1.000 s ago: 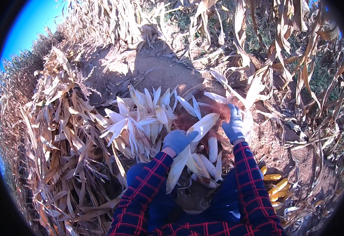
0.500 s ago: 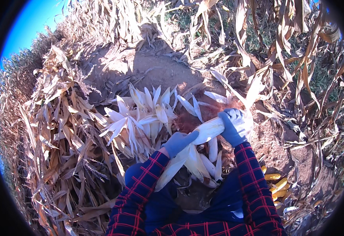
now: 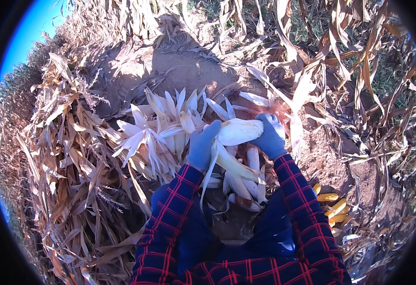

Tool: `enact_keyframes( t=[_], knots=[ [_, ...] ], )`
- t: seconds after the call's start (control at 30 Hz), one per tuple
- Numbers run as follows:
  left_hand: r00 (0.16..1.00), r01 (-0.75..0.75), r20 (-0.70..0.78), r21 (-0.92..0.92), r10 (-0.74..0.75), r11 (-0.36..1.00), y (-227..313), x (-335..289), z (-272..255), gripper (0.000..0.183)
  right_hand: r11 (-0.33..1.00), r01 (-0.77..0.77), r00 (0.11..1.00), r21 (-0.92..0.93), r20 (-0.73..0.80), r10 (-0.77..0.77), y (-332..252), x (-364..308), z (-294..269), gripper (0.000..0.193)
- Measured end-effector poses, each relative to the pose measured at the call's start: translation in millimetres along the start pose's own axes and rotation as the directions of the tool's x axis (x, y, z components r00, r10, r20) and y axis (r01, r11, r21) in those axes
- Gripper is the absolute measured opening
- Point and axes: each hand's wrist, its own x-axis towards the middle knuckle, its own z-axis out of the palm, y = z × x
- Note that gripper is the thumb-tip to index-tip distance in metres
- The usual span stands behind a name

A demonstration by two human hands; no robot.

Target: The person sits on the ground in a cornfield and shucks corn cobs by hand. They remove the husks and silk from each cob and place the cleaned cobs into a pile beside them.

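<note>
Both hands wear grey-blue gloves. Between them lies a corn ear (image 3: 240, 132) in pale husk, held roughly level above my lap. My left hand (image 3: 203, 146) is closed round its left end, where loosened husk leaves (image 3: 236, 164) hang down. My right hand (image 3: 270, 137) grips the right end, its fingers partly behind the ear. Just beyond the right hand lie reddish-brown corn silks (image 3: 278, 108). Other pale husk pieces (image 3: 248, 187) lie below the ear, between my knees; whether they hold ears I cannot tell.
A heap of opened pale husks (image 3: 163, 130) sits left of my hands. Dry corn stalks (image 3: 70, 166) are piled along the left. Several bare yellow corn ears (image 3: 334, 209) rest on the soil by my right side. Standing dry stalks (image 3: 360, 52) border the far right.
The ear and both hands have moved farther from my body and slightly left. My left hand now grips more upright at the ear's left end, with husk leaves hanging below.
</note>
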Motion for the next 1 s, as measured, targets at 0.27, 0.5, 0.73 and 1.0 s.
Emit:
enact_keyframes(
  t=[0.27,0.5,0.73,1.0],
  knots=[
    [0.998,0.055,0.031,-0.214,-0.049,0.975,-9,12,-7,0.024,0.989,-0.147,0.971,0.032,0.196,0.138,-2,-14,4,0.059],
    [1.000,0.026,0.019,-0.169,-0.023,0.985,2,6,-3,0.026,0.956,-0.270,0.902,0.119,0.377,0.208,-3,-19,5,0.059],
    [0.986,0.136,0.060,0.259,-0.156,0.956,-7,19,-24,0.039,0.984,0.005,1.000,-0.175,0.017,-0.002,4,1,-14,0.063],
    [0.993,0.114,0.003,0.220,-0.117,0.969,9,5,-10,0.028,0.988,0.026,0.942,0.153,0.327,-0.076,14,-2,-22,0.063]
  ],
)
